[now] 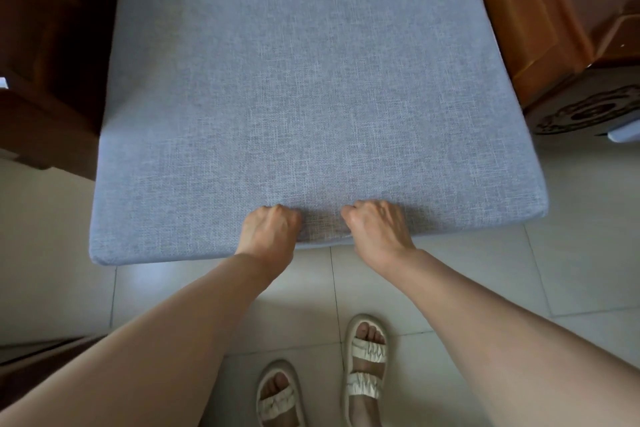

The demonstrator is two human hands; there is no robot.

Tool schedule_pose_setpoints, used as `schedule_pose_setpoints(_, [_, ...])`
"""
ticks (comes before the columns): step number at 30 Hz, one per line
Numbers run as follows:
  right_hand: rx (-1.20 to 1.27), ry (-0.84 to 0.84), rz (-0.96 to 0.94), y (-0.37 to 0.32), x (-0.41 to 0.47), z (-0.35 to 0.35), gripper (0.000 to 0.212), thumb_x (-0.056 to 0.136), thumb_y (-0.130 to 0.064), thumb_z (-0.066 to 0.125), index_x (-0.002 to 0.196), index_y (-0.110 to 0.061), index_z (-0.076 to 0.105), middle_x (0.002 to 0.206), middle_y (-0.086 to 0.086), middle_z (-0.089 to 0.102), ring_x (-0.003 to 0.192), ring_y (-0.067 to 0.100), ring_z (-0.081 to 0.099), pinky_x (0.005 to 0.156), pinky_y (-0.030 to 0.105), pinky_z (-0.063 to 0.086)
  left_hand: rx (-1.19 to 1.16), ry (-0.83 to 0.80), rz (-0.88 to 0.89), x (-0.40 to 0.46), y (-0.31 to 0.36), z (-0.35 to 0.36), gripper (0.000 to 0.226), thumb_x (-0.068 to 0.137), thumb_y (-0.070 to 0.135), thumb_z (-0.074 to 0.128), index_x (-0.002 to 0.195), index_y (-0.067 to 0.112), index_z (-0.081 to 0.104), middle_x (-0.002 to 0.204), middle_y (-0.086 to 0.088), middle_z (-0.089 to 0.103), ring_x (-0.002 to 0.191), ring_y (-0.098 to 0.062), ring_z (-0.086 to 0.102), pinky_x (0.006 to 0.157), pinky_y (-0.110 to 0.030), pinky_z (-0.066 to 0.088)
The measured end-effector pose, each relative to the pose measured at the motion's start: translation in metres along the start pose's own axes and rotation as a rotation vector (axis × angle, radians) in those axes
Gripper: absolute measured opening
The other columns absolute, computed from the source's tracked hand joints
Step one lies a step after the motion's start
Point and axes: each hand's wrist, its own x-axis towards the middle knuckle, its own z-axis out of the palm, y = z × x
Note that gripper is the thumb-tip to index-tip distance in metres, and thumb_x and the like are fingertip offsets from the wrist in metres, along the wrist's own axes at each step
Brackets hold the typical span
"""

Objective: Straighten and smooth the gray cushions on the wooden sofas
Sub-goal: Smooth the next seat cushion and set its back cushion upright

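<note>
Both hands (pixel 322 229) grip the woven gray cushion (pixel 294 97).

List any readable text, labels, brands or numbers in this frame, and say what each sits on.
None can be read. The gray cushion, the wooden sofa frame, the sandals and the floor tiles carry no lettering. The round carving at right is ornament, not text.

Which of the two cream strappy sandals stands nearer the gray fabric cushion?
The right-foot cream strappy sandal; it stands farther forward on the tiles, closer to the gray fabric cushion, than the left-foot sandal.
</note>
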Motion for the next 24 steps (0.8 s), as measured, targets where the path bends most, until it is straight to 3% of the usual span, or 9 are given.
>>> schedule_pose_setpoints(5, [0.009,-0.059,0.0,-0.009,-0.031,0.014,0.032,0.081,0.014,0.043,0.101,-0.005,0.059,0.095,0.01,0.062,0.079,0.022,0.052,0.051,0.025,0.024,-0.006,-0.092,0.013,-0.028,0.011,0.011,0.026,0.083,-0.006,0.047,0.089,0.02,0.05,0.103,-0.002,0.064,0.094,-0.023,0.06,0.067,-0.026,0.035])
schedule_pose_setpoints(9, [-0.018,-0.007,0.002,-0.012,-0.041,0.022,0.026,0.071,0.011,0.064,0.091,-0.005,0.063,0.083,0.009,0.064,0.074,0.021,0.061,0.058,0.024,0.031,0.004,-0.123,0.007,-0.039,0.015,0.015,0.025,0.083,-0.005,0.048,0.088,0.02,0.049,0.102,-0.001,0.064,0.092,-0.021,0.06,0.066,-0.026,0.035])
schedule_pose_setpoints(13, [0.025,-0.181,0.01,-0.011,-0.041,0.016,0.032,0.083,0.012,0.051,0.11,-0.004,0.055,0.108,0.01,0.058,0.1,0.025,0.056,0.071,0.029,0.037,-0.025,-0.156,0.015,-0.04,0.013,0.011,0.027,0.086,-0.006,0.047,0.096,0.019,0.052,0.103,-0.001,0.062,0.093,-0.022,0.06,0.067,-0.027,0.036])
schedule_pose_setpoints(16, [0.103,-0.172,0.024,-0.011,-0.034,-0.004,0.023,0.088,-0.008,0.06,0.11,-0.008,0.055,0.112,0.008,0.053,0.105,0.024,0.052,0.072,0.028,0.033,-0.124,-0.183,0.001,-0.037,0.009,-0.005,0.009,0.093,0.019,0.055,0.102,0.021,0.052,0.105,0.0,0.062,0.095,-0.023,0.06,0.071,-0.027,0.036])
schedule_pose_setpoints(18, [0.148,-0.133,0.015,-0.009,-0.023,-0.024,0.03,0.089,-0.021,0.06,0.116,-0.011,0.049,0.117,0.006,0.044,0.111,0.023,0.043,0.076,0.027,0.031,-0.182,-0.144,-0.049,-0.031,0.004,-0.024,0.021,0.094,0.033,0.055,0.11,0.02,0.052,0.108,0.0,0.058,0.097,-0.023,0.059,0.073,-0.027,0.035])
schedule_pose_setpoints(21, [0.15,-0.059,-0.032,-0.003,0.002,-0.061,0.044,0.086,-0.034,0.062,0.121,-0.015,0.043,0.124,0.005,0.035,0.116,0.023,0.034,0.093,0.03,0.033,-0.218,-0.063,-0.136,-0.016,-0.009,-0.057,0.031,0.094,0.037,0.054,0.118,0.018,0.047,0.116,0.001,0.05,0.099,-0.02,0.057,0.075,-0.028,0.038])
schedule_pose_setpoints(24, [0.135,-0.081,-0.048,0.002,0.031,-0.1,0.06,0.085,-0.04,0.063,0.133,-0.016,0.036,0.138,0.009,0.026,0.128,0.026,0.024,0.108,0.034,0.026,-0.25,-0.031,-0.201,0.005,-0.025,-0.096,0.041,0.094,0.037,0.054,0.129,0.019,0.043,0.129,-0.001,0.046,0.11,-0.02,0.052,0.089,-0.032,0.039])
